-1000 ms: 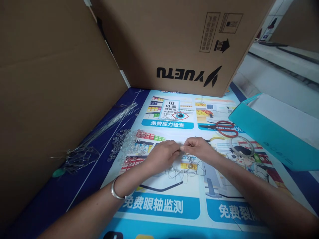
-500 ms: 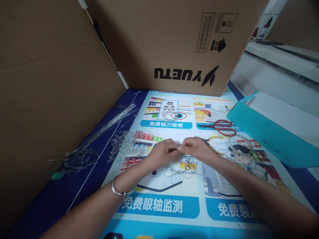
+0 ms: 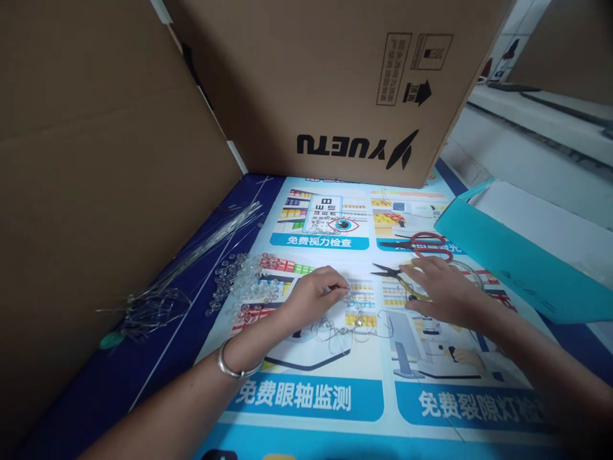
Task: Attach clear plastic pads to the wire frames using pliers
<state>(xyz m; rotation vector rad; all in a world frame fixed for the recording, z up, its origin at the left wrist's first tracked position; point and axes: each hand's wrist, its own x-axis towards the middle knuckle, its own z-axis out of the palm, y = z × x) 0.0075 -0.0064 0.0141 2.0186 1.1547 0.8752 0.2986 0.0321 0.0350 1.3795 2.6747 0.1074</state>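
My left hand [image 3: 320, 294] pinches thin wire belonging to a beaded wire piece [image 3: 343, 331], which hangs in loops below the fingertips and lies on the printed sheet. Over the yellow-handled pliers [image 3: 395, 273] is my right hand [image 3: 438, 287], fingers spread. Its fingertips are at the handles, and the jaws point left; whether they touch is hard to tell. Just beyond lie red-handled scissors [image 3: 428, 246], beside a coil of wire [image 3: 472, 271] partly hidden by the right hand. A heap of clear beads [image 3: 246, 281] sits left of my left hand.
A bundle of straight wires [image 3: 211, 239] lies at the left, near a tangle of bent wire [image 3: 156, 310]. Tall cardboard panels [image 3: 311, 83] stand at the left and back. An open teal box [image 3: 517, 262] is on the right. Another small beaded piece [image 3: 323, 225] lies farther back.
My right hand has let go near the left fingertips and moved right to the pliers, opening its fingers. My left hand keeps its pinch in about the same place.
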